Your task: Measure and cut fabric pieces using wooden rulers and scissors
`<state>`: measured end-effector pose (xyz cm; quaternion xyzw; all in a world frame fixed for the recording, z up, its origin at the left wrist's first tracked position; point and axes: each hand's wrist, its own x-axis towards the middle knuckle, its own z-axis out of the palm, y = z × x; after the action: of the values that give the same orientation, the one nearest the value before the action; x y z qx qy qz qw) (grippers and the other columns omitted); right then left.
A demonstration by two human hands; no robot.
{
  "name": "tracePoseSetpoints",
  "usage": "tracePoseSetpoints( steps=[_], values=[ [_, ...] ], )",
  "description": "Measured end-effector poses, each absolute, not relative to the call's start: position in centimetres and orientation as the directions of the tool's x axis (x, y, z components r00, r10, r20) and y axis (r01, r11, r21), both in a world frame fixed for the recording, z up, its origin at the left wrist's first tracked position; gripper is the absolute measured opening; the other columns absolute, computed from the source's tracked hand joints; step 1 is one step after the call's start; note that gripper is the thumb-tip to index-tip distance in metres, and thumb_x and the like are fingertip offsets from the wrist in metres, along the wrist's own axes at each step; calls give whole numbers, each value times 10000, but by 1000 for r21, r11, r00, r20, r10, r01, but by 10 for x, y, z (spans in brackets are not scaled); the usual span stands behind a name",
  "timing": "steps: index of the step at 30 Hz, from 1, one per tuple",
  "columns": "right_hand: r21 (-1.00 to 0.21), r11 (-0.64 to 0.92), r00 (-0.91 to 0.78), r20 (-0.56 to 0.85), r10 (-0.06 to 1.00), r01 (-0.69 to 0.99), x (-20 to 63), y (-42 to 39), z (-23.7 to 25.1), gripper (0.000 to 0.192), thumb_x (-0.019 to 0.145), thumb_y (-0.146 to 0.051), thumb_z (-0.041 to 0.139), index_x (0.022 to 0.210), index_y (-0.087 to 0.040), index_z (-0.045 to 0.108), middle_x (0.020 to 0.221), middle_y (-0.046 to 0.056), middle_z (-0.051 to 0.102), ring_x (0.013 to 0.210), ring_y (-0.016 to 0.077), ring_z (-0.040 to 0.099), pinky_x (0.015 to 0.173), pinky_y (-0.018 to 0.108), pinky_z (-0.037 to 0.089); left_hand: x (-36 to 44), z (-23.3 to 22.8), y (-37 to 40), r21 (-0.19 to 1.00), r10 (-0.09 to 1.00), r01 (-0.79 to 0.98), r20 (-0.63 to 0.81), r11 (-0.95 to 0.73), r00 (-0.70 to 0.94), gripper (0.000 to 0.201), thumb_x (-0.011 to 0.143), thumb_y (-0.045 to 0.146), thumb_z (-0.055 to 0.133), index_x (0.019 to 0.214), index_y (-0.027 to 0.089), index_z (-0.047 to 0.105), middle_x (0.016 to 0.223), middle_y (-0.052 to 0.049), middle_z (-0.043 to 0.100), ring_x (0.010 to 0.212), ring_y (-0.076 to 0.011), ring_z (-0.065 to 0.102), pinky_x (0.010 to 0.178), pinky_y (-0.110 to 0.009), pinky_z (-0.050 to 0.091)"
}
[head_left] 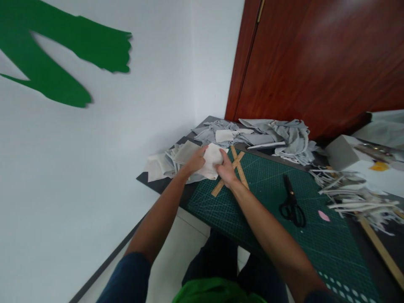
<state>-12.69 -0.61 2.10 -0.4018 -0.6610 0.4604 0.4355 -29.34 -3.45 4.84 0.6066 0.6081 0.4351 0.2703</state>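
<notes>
The cutting mat [268, 198] at centre is dark green with a fine pale grid, and white dots run along its lower right edge. The scissors [292, 204] on it are black, and the small chip [323, 216] beside them is pink. The crossed rulers [235, 170] are light wood. The fabric piece [212, 162] is off-white; the cloth heap [277, 136] behind looks pale grey. The door [322, 63] at upper right is reddish brown. The wall [94, 147] is white with a green brushstroke shape at upper left.

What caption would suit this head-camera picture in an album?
Both hands, left hand and right hand, hold a white fabric piece over a green cutting mat, black scissors nearby.
</notes>
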Motion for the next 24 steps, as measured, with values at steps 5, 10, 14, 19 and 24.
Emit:
tracePoseSetpoints(
  steps=[5,10,14,19,24],
  values=[
    [-920,305,-355,208,911,245,-186,1,27,952,685,-127,470,1622,-125,302,1585,114,507,1419,214,516,1185,396,411,-347,53,-32,766,944,637,268,-88,-192,871,648,24,473,1507,148,547,1538,-90,572,1405,-265,530,1239,-430,379],
    [-847,388,-400,235,886,362,-222,9,23,870,762,-134,486,1614,-82,316,1603,158,477,1464,244,465,1228,428,349,-365,54,-24,649,929,761,270,19,-254,604,876,91,457,1468,80,572,1491,-146,605,1389,-248,549,1244,-395,362],
    [-760,423,-388,244,889,493,-237,13,20,664,910,-159,405,1562,-37,384,1562,213,505,1461,274,458,1225,434,338,-365,51,-23,514,925,854,280,80,-255,484,1009,172,378,1428,82,602,1428,-180,630,1323,-258,589,1185,-407,411],
    [-633,421,-412,172,895,650,-242,17,23,565,894,-96,426,1451,-33,493,1317,231,658,1240,315,609,1096,424,439,-362,51,-31,259,946,947,209,192,-249,486,1004,144,361,1384,228,651,1319,-141,636,1080,-255,676,961,-392,528],
    [-528,427,-440,110,891,734,-240,19,28,443,888,-89,494,1322,-60,579,1239,231,665,1137,300,636,1043,380,445,-355,57,-36,131,959,971,177,200,-222,447,1014,188,348,1303,222,687,1303,-162,585,1080,-301,638,872,-431,535]
  ],
)
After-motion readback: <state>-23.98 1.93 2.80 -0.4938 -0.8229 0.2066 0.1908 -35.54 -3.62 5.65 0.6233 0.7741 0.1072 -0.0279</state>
